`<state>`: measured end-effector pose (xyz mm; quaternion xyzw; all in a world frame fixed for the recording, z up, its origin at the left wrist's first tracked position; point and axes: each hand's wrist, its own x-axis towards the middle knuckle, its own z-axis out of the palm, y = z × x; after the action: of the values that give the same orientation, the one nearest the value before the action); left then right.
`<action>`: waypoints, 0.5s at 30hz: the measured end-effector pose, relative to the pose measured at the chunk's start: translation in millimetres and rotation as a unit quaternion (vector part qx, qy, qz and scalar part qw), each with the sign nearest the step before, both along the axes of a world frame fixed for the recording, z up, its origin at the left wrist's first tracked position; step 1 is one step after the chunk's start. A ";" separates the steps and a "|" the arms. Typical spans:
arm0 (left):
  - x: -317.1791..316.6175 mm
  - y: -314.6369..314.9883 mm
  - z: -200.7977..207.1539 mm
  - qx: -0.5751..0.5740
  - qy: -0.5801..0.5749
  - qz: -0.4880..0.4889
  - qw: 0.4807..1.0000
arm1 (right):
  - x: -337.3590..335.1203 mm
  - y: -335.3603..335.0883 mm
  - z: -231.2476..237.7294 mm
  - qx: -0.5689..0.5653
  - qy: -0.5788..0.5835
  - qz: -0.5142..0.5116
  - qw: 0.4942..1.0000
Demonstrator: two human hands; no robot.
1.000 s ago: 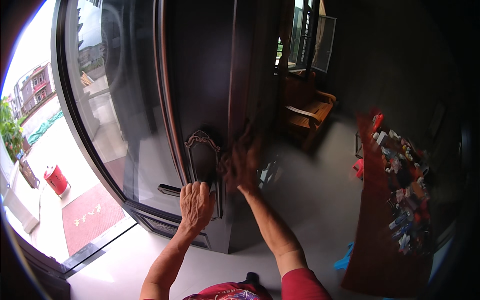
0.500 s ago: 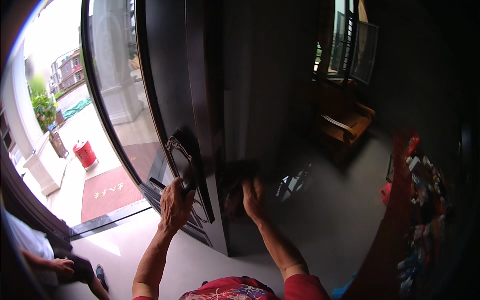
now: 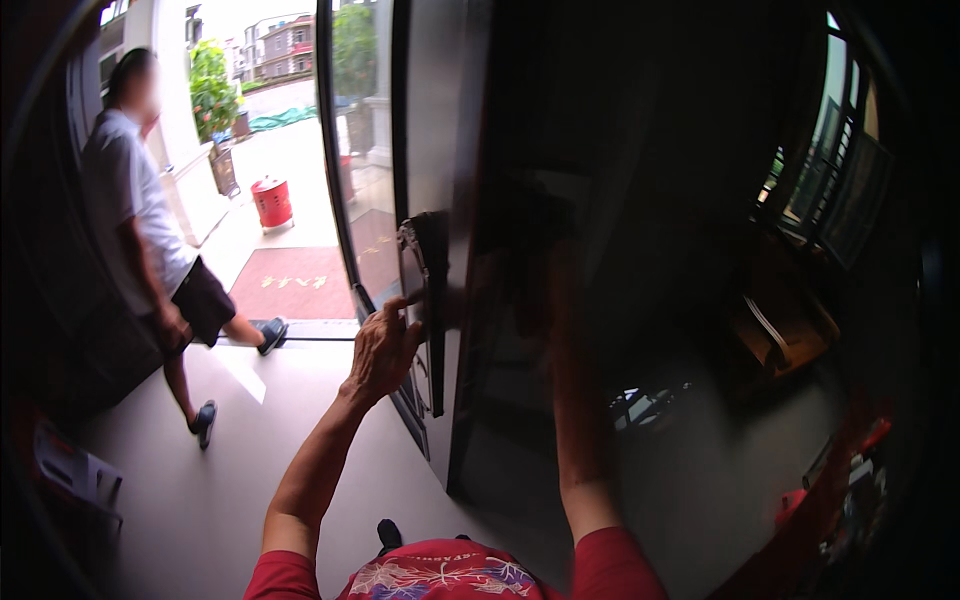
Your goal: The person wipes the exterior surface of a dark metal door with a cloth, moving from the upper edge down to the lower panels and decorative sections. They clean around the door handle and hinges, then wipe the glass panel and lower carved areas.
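A tall dark door (image 3: 430, 110) stands ajar in front of me, its edge toward me. My left hand (image 3: 383, 348) is closed at the door handle (image 3: 412, 312), beside a dark, ornate handle plate (image 3: 436, 260) with a pale scrolled border. On the door's shadowed side, my right arm reaches up. My right hand (image 3: 545, 285) is near or against that side, but its fingers are lost in the dark and blur.
At the left, a person (image 3: 150, 210) in a light shirt and dark shorts strides by the doorway. Outside lie a reddish mat (image 3: 290, 283) and a red bin (image 3: 271, 203). A stool (image 3: 75, 465) stands lower left; a wooden chair (image 3: 785, 330) sits at right.
My view has swung left, showing more of the doorway. The person has walked forward toward the threshold. My right hand has risen along the door; my left stays by the handle.
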<state>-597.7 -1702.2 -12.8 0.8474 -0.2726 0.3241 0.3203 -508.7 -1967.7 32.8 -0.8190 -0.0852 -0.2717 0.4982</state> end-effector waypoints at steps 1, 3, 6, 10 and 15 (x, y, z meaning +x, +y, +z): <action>-1.0 12.5 1.9 0.013 -0.003 0.034 0.999 | 10.1 18.0 0.3 0.001 -0.020 0.017 1.000; 3.2 4.4 11.0 0.021 -0.009 0.015 1.000 | -7.7 8.3 34.8 -0.065 -0.098 -0.048 0.992; 8.0 -12.9 28.3 0.012 -0.027 -0.002 1.000 | -23.0 15.3 76.4 -0.193 -0.232 -0.167 0.939; 14.6 3.0 30.8 0.005 0.002 0.006 1.000 | -35.2 71.7 77.1 -0.335 -0.319 -0.284 0.840; 13.3 22.3 32.9 -0.016 0.021 -0.038 0.999 | -66.6 125.6 33.2 -0.384 -0.344 -0.447 0.731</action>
<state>-584.5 -1679.9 20.1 0.8382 -0.2922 0.2979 0.3513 -575.3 -1842.1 66.0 -0.7344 0.0281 -0.6706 -0.1007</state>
